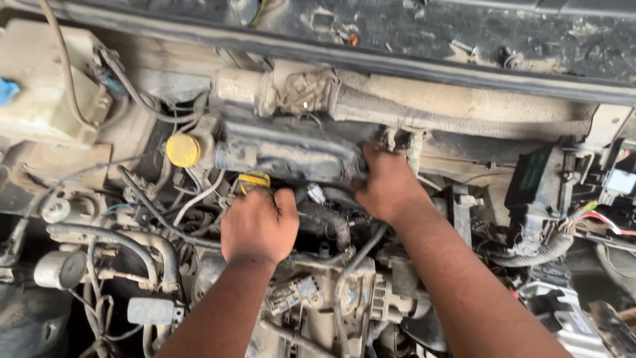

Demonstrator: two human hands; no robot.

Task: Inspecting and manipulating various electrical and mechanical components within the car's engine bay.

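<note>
Left hand (260, 225): closed on yellow dipstick handle (254, 179).
Right hand (386, 185): gripping engine cover (288, 151) edge.
Technique: steady the cover, pull straight.

left hand (260, 225) just below dipstick handle (254, 180), right hand (387, 185) at right end of engine cover (288, 151). filler cap (183, 150) left of cover, reservoir (40, 79) far left, battery (538, 182) far right, alternator (391, 298) between forearms.
</note>
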